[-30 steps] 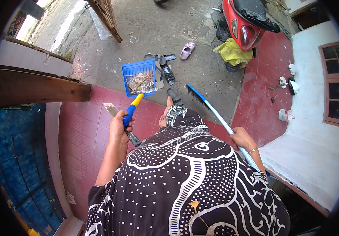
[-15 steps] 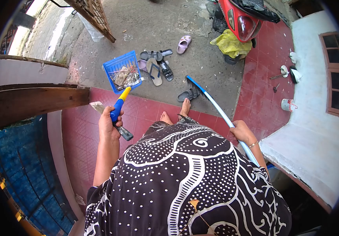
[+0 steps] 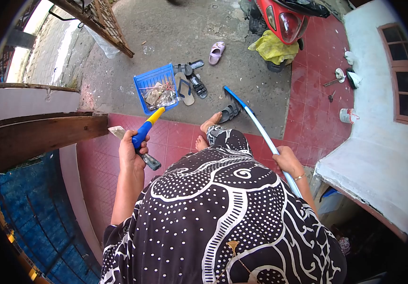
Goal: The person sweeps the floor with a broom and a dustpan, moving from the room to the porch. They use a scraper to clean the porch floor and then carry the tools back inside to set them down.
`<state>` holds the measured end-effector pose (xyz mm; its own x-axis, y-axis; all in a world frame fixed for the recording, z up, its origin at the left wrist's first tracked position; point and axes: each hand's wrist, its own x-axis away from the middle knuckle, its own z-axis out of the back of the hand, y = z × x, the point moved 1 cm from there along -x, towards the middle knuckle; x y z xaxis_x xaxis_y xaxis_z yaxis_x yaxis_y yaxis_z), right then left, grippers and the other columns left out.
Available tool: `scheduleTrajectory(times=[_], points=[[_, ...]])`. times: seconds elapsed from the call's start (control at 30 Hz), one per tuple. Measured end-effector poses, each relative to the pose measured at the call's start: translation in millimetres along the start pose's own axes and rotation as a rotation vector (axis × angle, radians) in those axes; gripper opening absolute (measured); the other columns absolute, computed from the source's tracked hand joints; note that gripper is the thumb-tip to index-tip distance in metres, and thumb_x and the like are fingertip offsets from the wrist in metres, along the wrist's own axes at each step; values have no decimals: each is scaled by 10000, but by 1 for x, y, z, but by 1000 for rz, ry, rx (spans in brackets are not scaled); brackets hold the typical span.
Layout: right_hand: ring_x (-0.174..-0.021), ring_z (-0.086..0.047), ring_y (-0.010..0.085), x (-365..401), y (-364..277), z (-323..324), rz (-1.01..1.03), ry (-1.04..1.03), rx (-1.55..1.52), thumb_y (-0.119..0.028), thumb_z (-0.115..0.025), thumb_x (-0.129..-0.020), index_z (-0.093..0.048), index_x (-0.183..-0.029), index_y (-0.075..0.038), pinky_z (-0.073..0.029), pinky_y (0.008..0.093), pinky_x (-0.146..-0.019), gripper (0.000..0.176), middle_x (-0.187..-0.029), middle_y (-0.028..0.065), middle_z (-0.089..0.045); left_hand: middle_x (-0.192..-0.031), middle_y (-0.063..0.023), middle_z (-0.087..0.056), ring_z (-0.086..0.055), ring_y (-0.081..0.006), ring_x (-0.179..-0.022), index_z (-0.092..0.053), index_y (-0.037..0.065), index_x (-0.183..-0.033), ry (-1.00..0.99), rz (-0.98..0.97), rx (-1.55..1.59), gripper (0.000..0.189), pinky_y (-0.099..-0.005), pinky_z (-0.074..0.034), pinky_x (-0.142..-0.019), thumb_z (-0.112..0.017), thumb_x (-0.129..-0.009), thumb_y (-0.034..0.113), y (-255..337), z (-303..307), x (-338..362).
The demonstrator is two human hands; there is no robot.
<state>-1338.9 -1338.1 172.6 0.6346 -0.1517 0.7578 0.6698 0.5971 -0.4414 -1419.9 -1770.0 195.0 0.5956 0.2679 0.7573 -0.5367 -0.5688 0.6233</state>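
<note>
My left hand is wrapped round the blue and yellow handle of a dustpan and also holds a scraper with a dark handle and a worn flat blade. The blue dustpan has debris in it and sits on the concrete beside several sandals. My right hand is closed on the pale blue pole of a broom. The broom's blue head with dark bristles is down on the concrete, close to a grey sandal.
A flip-flop and dark sandals lie right of the dustpan, with a lilac clog farther off. A red scooter with a yellow cloth stands at the back right. A wooden beam juts in at left; a white ledge is at right.
The dustpan has shifted right in the view, now overlapping where a lilac shoe showed. One bare foot has moved left, away from the grey sandal. Both hands keep their holds.
</note>
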Motion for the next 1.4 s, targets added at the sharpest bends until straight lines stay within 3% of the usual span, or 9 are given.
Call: scheduleTrajectory(times=[0.4, 0.73, 0.93, 1.0, 1.13, 1.27, 1.4], points=[[-422, -507, 151, -20, -43, 6, 0, -82, -4, -73, -481, -717, -514, -757, 76, -411, 290, -402, 158, -549, 85, -510, -677, -188, -533, -433, -120, -442, -397, 8, -834, 42, -13, 81, 191, -187, -324, -339, -501, -732, 132, 16, 12, -17], [-452, -521, 170, -78, -95, 65, 111, -98, 60, -75, -475, -714, -517, -815, 95, -417, 308, -440, 203, -551, 101, -513, -664, -164, -531, -442, -123, -447, -420, 1, -835, 187, -92, 160, 200, -194, -323, -333, -503, -730, 149, 30, -35, -47], [-462, -530, 189, -164, -127, 119, 235, -195, 233, -94, -474, -696, -531, -748, 96, -421, 321, -470, 205, -551, 136, -517, -665, -170, -528, -442, -123, -449, -407, 16, -863, 280, -121, 293, 200, -190, -319, -329, -475, -746, 164, 43, -87, -85], [-452, -526, 193, -188, -141, 139, 437, -177, 359, -97, -471, -688, -530, -721, 102, -420, 323, -467, 210, -543, 139, -519, -687, -187, -528, -439, -122, -451, -396, 15, -873, 282, -148, 338, 210, -189, -318, -331, -471, -751, 169, 52, -105, -90], [-404, -499, 182, -203, -183, 170, 355, -315, 355, -88, -461, -692, -535, -752, 102, -408, 323, -429, 212, -550, 138, -520, -721, -213, -525, -436, -124, -453, -391, 27, -887, 330, -159, 451, 218, -185, -327, -340, -481, -754, 174, 62, -130, -96], [-387, -459, 105, -237, -208, 180, 225, -405, 161, -69, -471, -734, -531, -808, 94, -377, 265, -367, 189, -552, 53, -497, -739, -227, -527, -433, -119, -450, -383, 39, -868, 285, -194, 488, 196, -184, -334, -342, -486, -752, 157, 62, -143, -96], [-383, -448, 101, -262, -231, 172, 228, -434, 87, -61, -480, -742, -511, -760, 83, -380, 271, -324, 148, -539, 36, -462, -730, -230, -528, -433, -118, -446, -381, 39, -858, 299, -202, 511, 184, -183, -333, -340, -483, -753, 150, 68, -158, -94]])
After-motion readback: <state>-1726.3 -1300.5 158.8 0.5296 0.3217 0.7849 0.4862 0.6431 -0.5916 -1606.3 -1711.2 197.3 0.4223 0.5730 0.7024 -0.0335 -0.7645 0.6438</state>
